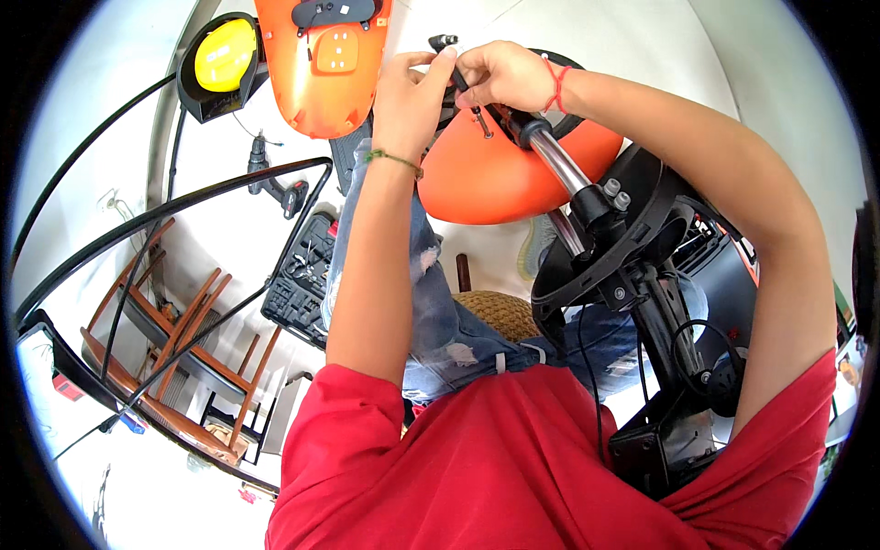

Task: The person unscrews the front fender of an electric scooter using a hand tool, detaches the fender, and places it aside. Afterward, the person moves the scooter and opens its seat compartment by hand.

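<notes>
Both my hands meet at the top of the view around a slim black hand driver [460, 81]. It has a crosswise black head at its upper end and a thin metal shaft below. My left hand [410, 103] is closed near the head, thumb against it. With closed fingers, my right hand [502, 78] grips the handle. The shaft's tip reaches a small hole or fastener on a glossy orange fender [500, 183], which partly covers a black wheel. Beside the fender, silver fork tubes [561, 160] run into a black frame [655, 316] near my right arm.
Left of my hands lie another orange shell [316, 78] and a black part with a yellow disc [225, 57]. A cordless drill [275, 179] and an open tool case [302, 280] are on the floor. Black bent tubing [183, 197] crosses the left side, by wooden chairs [188, 353].
</notes>
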A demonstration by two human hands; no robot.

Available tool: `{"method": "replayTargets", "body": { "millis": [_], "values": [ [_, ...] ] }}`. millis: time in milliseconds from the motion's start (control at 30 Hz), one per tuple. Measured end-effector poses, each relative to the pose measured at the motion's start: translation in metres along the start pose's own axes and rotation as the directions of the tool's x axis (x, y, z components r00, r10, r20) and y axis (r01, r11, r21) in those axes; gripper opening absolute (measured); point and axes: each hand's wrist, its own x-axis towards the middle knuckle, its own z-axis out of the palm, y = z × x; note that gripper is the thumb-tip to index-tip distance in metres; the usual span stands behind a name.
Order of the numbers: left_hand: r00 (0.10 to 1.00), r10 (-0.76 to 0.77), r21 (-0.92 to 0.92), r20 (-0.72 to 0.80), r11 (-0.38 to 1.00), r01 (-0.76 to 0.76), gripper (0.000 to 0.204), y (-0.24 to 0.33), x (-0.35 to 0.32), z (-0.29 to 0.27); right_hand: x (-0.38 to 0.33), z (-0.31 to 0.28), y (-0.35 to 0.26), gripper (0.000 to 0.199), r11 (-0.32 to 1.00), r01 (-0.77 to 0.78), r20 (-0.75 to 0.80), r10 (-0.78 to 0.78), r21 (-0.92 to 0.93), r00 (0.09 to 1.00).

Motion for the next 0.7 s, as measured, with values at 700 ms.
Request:
{"method": "replayTargets", "body": {
  "millis": [700],
  "values": [
    [0.958, -0.024, -0.619, 0.286, 0.759, 0.204, 0.029, -0.001, -0.006, 0.015, -0.003, -0.020, -0.003, 0.013, 0.972, -0.052, 0.276, -0.014, 0.231, 0.961]
  ]
}}
